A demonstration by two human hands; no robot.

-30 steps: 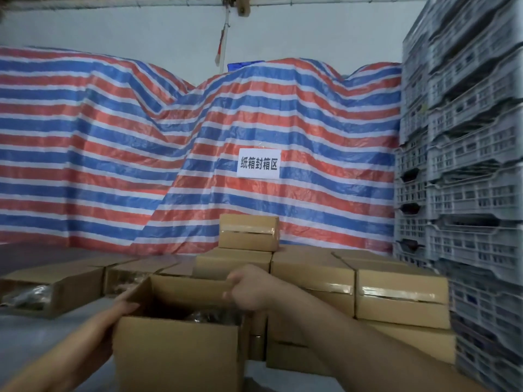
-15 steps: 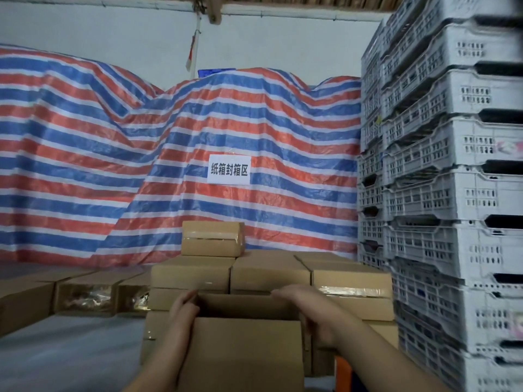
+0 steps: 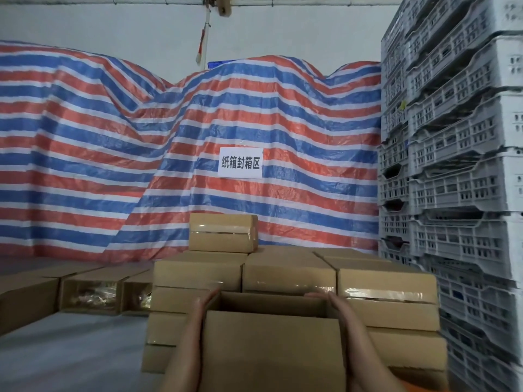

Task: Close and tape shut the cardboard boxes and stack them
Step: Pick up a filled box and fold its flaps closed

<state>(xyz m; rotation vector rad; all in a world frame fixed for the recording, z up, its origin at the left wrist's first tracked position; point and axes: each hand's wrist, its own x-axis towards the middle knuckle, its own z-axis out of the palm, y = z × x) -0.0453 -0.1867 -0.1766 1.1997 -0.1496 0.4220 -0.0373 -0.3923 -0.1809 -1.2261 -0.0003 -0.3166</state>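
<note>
Open cardboard box (image 3: 271, 349) held between left hand (image 3: 199, 308) and right hand (image 3: 338, 306), each grip flat against a side, fingers straight. Behind it, taped boxes (image 3: 288, 275) stacked

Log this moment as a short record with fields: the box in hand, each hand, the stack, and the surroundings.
box in hand: open cardboard box, top flaps not closed, no tape visible on it
left hand: left hand flat against the box's left side
right hand: right hand flat against the box's right side
stack: taped boxes behind it, one single taped box on top
left of stack: open boxes on their sides
backdrop: striped tarp with white paper sign
right: grey plastic crates, stacked
</note>
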